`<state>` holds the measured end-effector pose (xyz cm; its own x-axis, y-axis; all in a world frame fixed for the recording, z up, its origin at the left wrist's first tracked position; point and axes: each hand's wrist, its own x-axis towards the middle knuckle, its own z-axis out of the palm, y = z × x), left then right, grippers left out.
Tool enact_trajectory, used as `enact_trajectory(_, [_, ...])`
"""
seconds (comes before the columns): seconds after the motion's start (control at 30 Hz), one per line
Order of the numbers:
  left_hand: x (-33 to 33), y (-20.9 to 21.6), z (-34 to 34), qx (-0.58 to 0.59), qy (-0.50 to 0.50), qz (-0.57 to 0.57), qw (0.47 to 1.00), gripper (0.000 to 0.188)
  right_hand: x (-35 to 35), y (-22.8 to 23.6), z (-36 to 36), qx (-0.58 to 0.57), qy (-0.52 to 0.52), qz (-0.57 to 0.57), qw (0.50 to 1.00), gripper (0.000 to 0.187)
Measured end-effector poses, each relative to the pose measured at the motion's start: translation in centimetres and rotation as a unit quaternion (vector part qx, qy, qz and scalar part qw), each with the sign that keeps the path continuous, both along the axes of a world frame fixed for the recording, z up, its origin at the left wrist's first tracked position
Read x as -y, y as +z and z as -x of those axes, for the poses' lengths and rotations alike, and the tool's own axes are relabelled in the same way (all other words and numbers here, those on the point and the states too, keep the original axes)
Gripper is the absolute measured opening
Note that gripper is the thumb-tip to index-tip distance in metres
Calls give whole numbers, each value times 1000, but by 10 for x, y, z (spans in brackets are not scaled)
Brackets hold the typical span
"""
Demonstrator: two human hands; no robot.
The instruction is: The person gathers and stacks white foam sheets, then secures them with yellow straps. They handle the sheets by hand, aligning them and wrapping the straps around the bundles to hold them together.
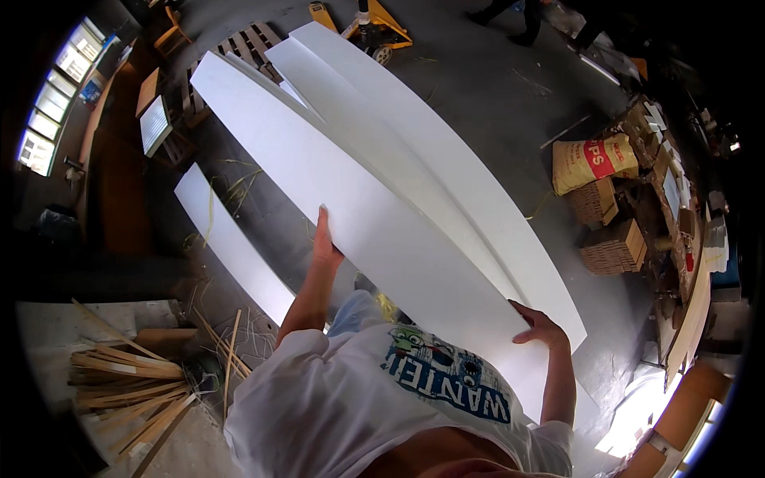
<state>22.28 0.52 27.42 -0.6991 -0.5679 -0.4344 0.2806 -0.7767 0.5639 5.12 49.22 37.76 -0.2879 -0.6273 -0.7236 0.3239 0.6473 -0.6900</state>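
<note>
A long white panel [343, 183] lies slantwise in front of me, its far end up at the left. My left hand [325, 244] grips its near left edge, with the thumb showing and the other fingers hidden under or behind the panel. Toward the panel's right end, my right hand [542, 325] is closed over the far edge, fingertips on that edge and thumb on the face. Just beyond it rests a second long white panel [446, 151]. Between the two shows a white recessed surface [398, 167]; I cannot tell whether they are joined.
Another white panel [239, 247] lies on the floor at left. Thin wooden strips [135, 378] are bundled at lower left. A wooden pallet [247, 44] and yellow pallet jack [382, 24] stand at the back. A sack [594, 162] sits on stacked cardboard [613, 247] at right.
</note>
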Motion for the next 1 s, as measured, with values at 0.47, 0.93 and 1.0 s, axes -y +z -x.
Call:
enact_trajectory(0.47, [106,-98,151,97,-2,-16,995,62,95,-117,90,-13,-1,-24,1000,91])
enact_trajectory(0.93, [9,-103,303,28,-131,81,988,55,-51,-116,179,-167,-67,-81,980,83])
enact_trajectory(1.0, [-8,-95,323,43,-161,92,982,59,-27,-103,193,-309,-29,-236,921,73])
